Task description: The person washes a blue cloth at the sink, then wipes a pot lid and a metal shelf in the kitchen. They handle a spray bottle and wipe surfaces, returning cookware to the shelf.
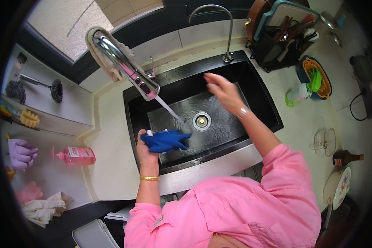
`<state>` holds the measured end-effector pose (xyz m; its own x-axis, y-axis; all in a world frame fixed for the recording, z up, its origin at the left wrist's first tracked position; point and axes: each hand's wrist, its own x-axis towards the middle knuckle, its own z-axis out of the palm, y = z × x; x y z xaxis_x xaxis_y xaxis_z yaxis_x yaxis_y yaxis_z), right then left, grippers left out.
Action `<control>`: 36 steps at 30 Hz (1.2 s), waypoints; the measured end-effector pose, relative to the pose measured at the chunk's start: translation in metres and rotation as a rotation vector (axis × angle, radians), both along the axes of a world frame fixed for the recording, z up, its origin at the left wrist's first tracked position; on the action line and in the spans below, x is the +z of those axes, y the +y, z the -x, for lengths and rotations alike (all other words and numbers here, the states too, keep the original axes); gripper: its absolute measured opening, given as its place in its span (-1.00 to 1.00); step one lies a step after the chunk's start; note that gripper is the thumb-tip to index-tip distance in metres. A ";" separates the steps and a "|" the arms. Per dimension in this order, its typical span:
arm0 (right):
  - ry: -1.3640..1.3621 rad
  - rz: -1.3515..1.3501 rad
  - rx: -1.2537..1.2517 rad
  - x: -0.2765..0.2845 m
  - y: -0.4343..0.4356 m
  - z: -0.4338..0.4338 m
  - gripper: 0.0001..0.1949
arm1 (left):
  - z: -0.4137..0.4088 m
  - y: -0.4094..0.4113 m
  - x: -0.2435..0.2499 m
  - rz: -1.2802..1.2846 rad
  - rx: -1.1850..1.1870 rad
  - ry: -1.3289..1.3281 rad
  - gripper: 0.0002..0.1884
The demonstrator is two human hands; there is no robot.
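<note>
A bunched blue cloth [166, 142] with white spots that look like suds is gripped in my left hand [146, 156], over the left front part of the black sink [260, 90]. From the chrome pull-out faucet [142, 83], a stream of water [170, 111] runs down to the sink floor just beyond the cloth's right end. My right hand [225, 94] is above the right back part of the basin, slightly blurred. It holds nothing and its fingers are extended, with the thumb apart. Between the hands lies the round drain strainer [201, 121], with water spread around it.
A thin gooseneck tap [231, 34] rises behind the sink. Left stands a pink pump bottle [79, 155]. To the right are a knife and utensil rack [272, 49], a green-topped spray bottle [298, 94], an orange basket [327, 83] and a dark bottle [345, 158].
</note>
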<state>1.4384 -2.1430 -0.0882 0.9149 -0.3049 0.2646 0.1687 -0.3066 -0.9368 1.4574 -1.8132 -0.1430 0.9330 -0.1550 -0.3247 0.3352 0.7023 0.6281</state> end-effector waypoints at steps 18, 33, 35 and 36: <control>0.421 -0.326 0.571 -0.099 0.104 -0.083 -0.59 | -0.005 -0.016 0.022 0.170 0.039 -0.061 -0.87; 0.143 -0.063 0.229 -0.076 0.147 0.004 -0.80 | -0.006 -0.045 -0.033 -0.011 -0.179 0.333 0.02; 0.066 0.077 0.346 -0.060 0.172 0.029 -0.77 | -0.003 -0.054 -0.026 -0.056 -0.257 0.225 -0.05; -0.016 0.186 0.345 -0.050 0.184 0.037 -0.78 | -0.013 -0.038 -0.066 0.229 -0.469 0.130 -0.25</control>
<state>1.4015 -1.9588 -0.1382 0.9505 0.0747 0.3015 0.3059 -0.3939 -0.8668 1.4705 -1.8514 -0.2087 0.7009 -0.6259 -0.3420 0.7107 0.5725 0.4089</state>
